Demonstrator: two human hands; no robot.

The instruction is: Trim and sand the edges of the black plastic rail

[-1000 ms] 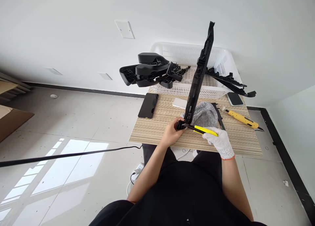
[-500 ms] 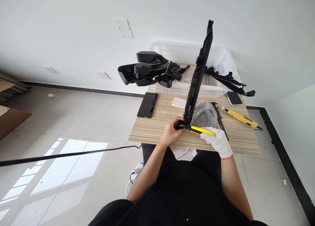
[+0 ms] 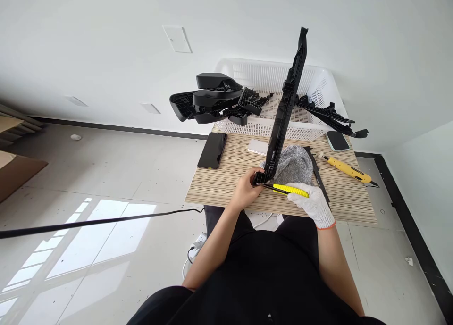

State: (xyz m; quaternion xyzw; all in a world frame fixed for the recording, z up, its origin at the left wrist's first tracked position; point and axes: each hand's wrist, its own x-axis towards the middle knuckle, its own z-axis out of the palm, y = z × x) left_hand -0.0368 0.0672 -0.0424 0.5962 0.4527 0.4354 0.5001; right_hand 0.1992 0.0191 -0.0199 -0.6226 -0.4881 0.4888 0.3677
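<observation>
My bare left hand [image 3: 247,190] grips the lower end of a long black plastic trim piece [image 3: 281,120], which stands up at a tilt over the table. In a white knit glove, my right hand [image 3: 311,202] is wrapped round a yellow and black utility knife [image 3: 290,190]. The knife's tip points left and lies at the near edge of the trim's lower end, close to my left fingers; whether it touches is too small to tell. Behind the knife a grey knit cloth [image 3: 293,164] lies bunched on the table under the trim.
A white plastic basket [image 3: 269,130] holding several black plastic parts [image 3: 217,98] stands at the table's back. On the wooden table [image 3: 219,188] lie a black phone [image 3: 212,150], a white block [image 3: 258,147], a caliper [image 3: 319,179], a yellow pen-shaped power tool [image 3: 347,169] and another phone [image 3: 337,141].
The knife tip has shifted slightly down and left, from over the trim's lower end to its near edge. My left hand and the trim stay almost in place.
</observation>
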